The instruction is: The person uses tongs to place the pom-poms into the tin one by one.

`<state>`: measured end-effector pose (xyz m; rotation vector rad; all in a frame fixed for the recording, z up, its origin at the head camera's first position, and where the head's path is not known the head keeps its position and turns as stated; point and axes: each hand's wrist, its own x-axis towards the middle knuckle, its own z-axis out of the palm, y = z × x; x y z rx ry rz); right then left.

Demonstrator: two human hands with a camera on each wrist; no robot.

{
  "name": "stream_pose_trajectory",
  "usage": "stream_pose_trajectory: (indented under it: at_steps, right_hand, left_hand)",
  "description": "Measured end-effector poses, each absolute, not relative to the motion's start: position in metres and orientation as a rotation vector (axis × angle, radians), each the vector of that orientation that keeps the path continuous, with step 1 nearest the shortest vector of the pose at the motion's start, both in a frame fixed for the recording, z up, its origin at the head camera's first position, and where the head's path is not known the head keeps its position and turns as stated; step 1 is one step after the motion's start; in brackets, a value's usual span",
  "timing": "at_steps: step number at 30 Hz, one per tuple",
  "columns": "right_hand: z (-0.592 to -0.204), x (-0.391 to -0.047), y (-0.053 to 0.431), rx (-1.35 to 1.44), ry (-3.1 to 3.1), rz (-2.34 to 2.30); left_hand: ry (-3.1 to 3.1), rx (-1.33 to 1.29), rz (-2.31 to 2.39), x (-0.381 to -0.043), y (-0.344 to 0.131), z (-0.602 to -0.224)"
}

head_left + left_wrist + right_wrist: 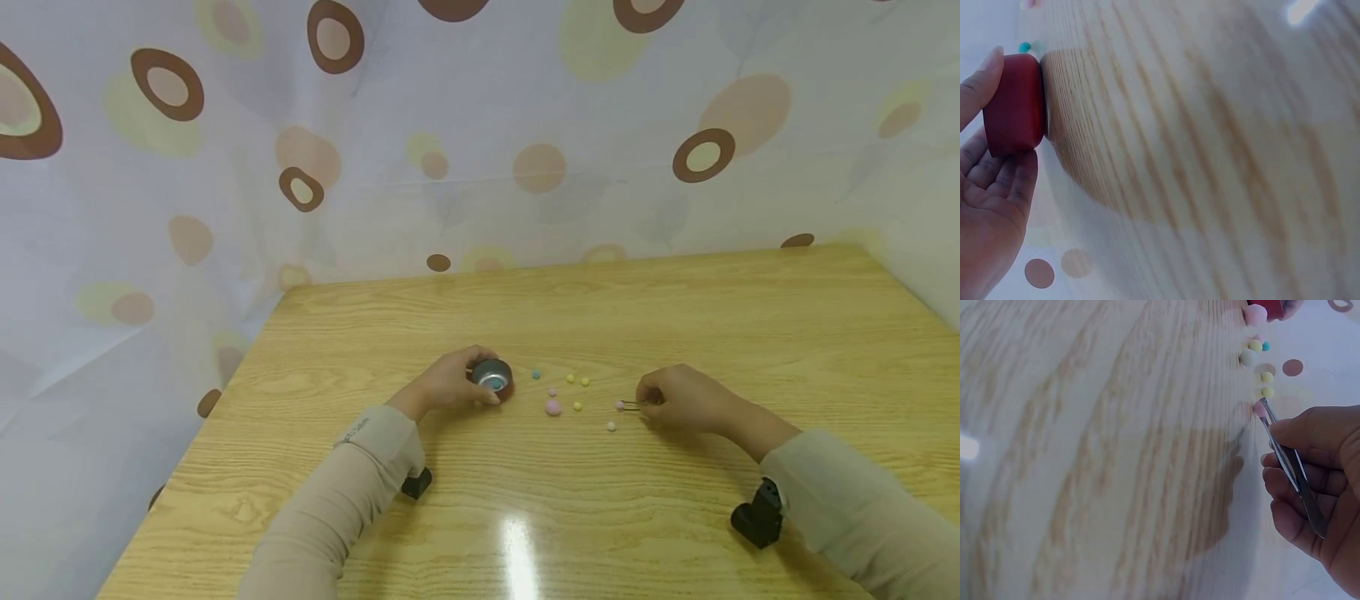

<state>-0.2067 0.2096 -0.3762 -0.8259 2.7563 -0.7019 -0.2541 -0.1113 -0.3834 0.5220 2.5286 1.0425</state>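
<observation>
My left hand (455, 380) grips a small round bowl (492, 377), metal inside and red outside, on the table; a blue ball lies in it. In the left wrist view the thumb and fingers hold the red bowl (1016, 106) from opposite sides. My right hand (686, 398) holds metal tweezers (1291, 465) between thumb and fingers. The tweezer tips are at a small pink ball (619, 406), one on either side of it. Between the hands lie a larger pink ball (552, 407), a blue ball (536, 374), a white ball (611, 427) and several yellow balls (577, 406).
The wood-grain table (450, 517) runs back to a patterned curtain (480, 200), which also hangs along the left side. A black wrist camera (757, 514) sits under the right sleeve, another (417, 483) under the left.
</observation>
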Motion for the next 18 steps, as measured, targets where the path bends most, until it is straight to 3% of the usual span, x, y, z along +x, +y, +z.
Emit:
stream_pose_trajectory:
  at_steps: [18]
  right_hand:
    - [-0.3805, -0.2092, 0.2075, -0.846, 2.755, -0.752]
  left_hand:
    - [2.533, 0.534, 1.021, -0.2567, -0.1128, -0.3853]
